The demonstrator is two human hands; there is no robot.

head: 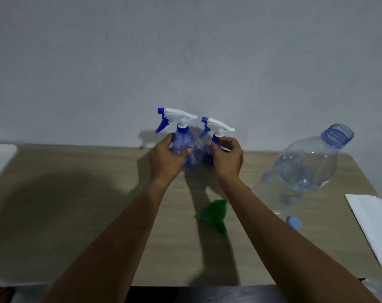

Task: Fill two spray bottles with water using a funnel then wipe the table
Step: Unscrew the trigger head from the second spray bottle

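Note:
Two blue see-through spray bottles with white and blue trigger heads stand side by side at the back of the wooden table [76,215], close to the wall. My left hand [167,159] grips the left spray bottle [182,147] round its body. My right hand [228,157] grips the right spray bottle [209,149] just below its neck. A green funnel [214,213] lies on its side between my forearms. A big clear water bottle [303,165], uncapped and partly filled, stands to the right.
The water bottle's blue cap [294,222] lies on the table near my right forearm. A white folded cloth or paper [373,224] lies at the right edge. A white object [0,160] sits at the far left. The grey wall rises right behind the table.

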